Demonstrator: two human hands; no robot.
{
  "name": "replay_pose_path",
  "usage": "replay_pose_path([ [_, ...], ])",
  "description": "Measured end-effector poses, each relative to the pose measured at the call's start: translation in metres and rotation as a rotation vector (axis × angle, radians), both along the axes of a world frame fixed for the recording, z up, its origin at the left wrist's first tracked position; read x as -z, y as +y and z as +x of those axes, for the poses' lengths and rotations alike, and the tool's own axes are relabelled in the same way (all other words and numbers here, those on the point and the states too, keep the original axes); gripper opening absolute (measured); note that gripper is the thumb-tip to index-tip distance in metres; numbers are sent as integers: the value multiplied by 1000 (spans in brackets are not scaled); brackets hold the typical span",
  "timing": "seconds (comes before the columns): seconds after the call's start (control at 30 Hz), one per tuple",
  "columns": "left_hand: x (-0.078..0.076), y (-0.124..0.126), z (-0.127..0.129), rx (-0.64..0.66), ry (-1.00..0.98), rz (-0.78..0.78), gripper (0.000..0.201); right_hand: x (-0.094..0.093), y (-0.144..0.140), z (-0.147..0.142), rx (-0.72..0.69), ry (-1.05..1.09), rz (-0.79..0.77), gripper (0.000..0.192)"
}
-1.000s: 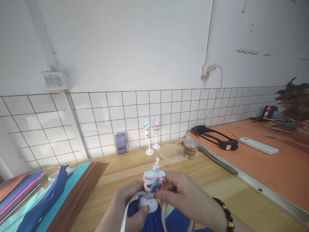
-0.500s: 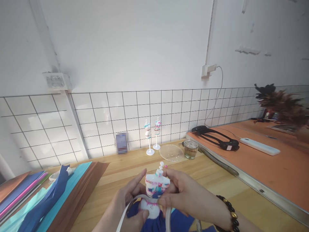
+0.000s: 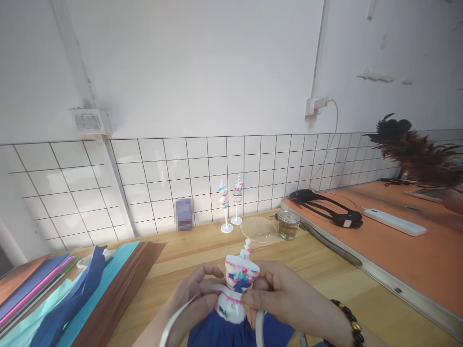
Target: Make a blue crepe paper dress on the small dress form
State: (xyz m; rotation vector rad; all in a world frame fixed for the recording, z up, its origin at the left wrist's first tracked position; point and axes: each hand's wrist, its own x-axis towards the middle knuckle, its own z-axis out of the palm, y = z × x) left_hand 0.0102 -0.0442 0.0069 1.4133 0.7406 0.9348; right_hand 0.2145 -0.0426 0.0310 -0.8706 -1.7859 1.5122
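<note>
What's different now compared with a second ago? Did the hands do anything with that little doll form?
Both hands shifted the little mannequin slightly up and right. The left hand and right hand drew the white ribbon tighter across its waist. Both hands hold as before; the blue fabric remains underneath, and the two small mannequins and glass jar have not moved.

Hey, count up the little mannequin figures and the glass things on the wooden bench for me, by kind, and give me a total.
Mini mannequins: 3 (one held in the hands, two standing by the tiled wall)
Glass jars: 1
Clear round lids: 1
Total: 5
</note>
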Motion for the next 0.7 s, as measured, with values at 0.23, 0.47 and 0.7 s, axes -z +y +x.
replay_pose_path([
  [0.23, 0, 3, 2, -78, 139, 81, 29, 11, 0, -4, 103, -77, 33, 14],
  [0.47, 0, 4, 2, -291, 267, 265, 30, 11, -1, -4, 202, -149, 74, 18],
  [0.7, -8, -9, 4, -445, 416, 614, 22, 16, 2, -7, 298, -198, 139, 18],
])
